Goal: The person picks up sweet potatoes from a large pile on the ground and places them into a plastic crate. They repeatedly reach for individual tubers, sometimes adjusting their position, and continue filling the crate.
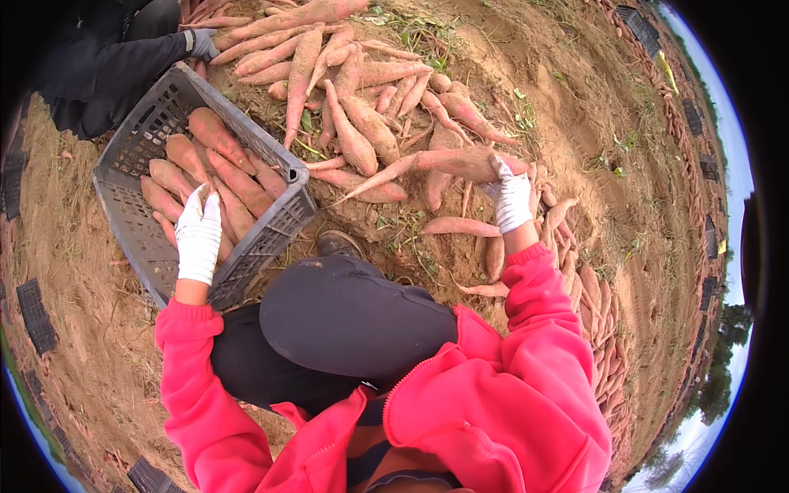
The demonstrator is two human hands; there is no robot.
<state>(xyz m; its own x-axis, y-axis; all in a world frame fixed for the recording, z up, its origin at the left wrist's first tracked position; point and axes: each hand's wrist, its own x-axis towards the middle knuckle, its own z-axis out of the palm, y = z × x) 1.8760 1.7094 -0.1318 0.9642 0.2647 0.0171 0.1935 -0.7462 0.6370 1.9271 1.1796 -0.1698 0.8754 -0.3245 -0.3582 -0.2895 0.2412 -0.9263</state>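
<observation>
My left hand (199, 231), in a white work glove, reaches into a grey perforated plastic crate (290, 174) and rests its fingertips on sweet potatoes (237, 182) lying inside; whether it grips one I cannot tell. In my right hand (510, 194), gloved alike, is a long sweet potato (453, 161) with a thin tapering tail that points toward the crate. The fingers close around its thick end. Beneath and beyond it, a heap of sweet potatoes (363, 126) lies on the soil, several of them partly covered by others.
A co-worker's gloved hand (202, 44) touches the heap behind the crate, at the upper left. My bent knee (345, 308) is close to the crate. A row of sweet potatoes (601, 320) runs along the right, and more crates (37, 314) stand farther out.
</observation>
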